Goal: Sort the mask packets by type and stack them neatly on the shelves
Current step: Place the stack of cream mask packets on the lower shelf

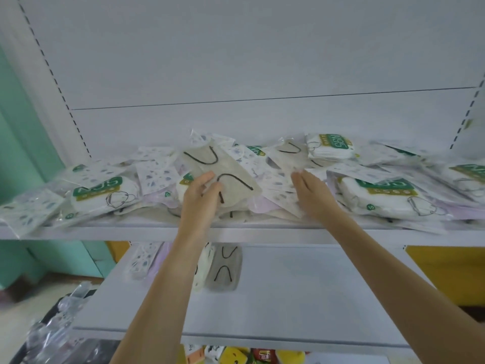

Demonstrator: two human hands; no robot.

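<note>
A jumble of mask packets covers the upper shelf (262,233): white N95 packets (380,195) with green labels, patterned packets (154,174), and beige packets with black ear loops. My left hand (202,198) grips one beige packet (236,179) at its lower left corner, thumb over its face. My right hand (312,193) lies with straight fingers on a second beige packet (283,164) in the middle of the pile. On the lower shelf (315,298) lie a patterned packet (143,258), a cream packet (202,274) and a grey packet (224,269), side by side.
The shelf's white back panel (262,61) rises behind the pile. A green wall (23,153) stands at left. Clear plastic bags (55,327) lie low at left. Coloured goods (249,355) show below the lower shelf, and a yellow panel (446,271) at right.
</note>
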